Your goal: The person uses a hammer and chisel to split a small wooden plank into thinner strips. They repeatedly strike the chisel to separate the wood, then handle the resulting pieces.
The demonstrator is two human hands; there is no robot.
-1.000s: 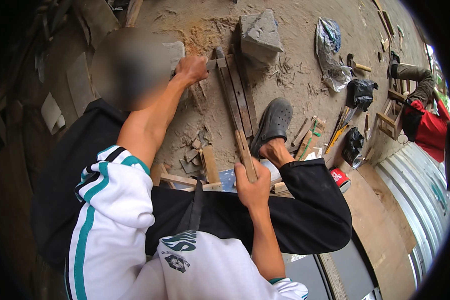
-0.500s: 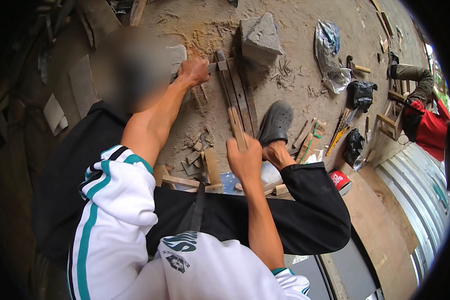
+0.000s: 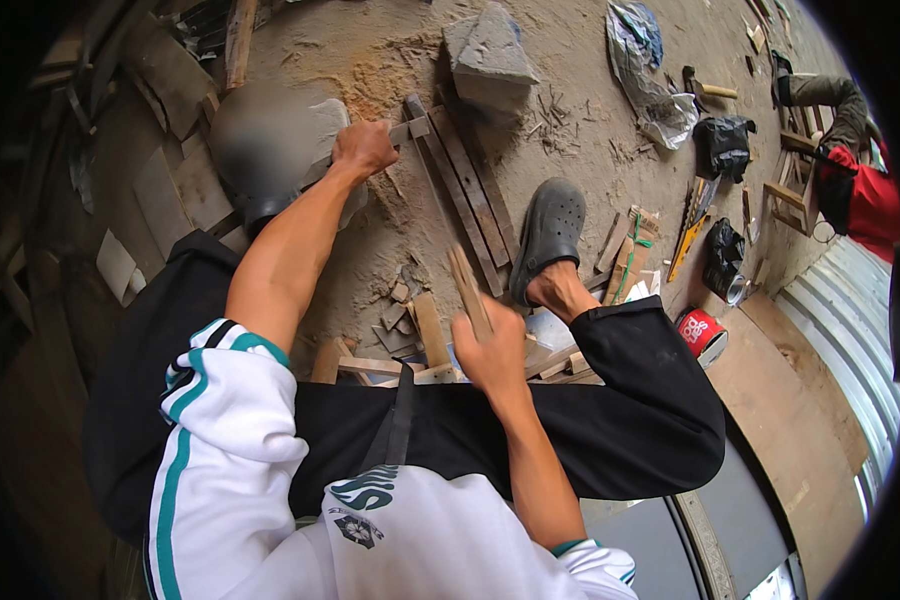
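My left hand is closed in a fist beside a pale stone block. A short, flat greyish strip runs from it across the far end of long dark bars lying on the ground. Nearer me, my right hand grips a slim wooden handle that points away, up toward the bars. What its far end carries is too faint to make out. My foot in a grey clog is planted right of the bars, close to their near end.
A concrete block stands beyond the bars. To the right lie a hammer, black bags, a yellow-edged tool and a red tin. Wood scraps lie near my legs. Another person in red is at far right.
The view has shifted slightly. My right hand with the wooden handle has drawn back a little from the bars. The left fist keeps its place by the strip.
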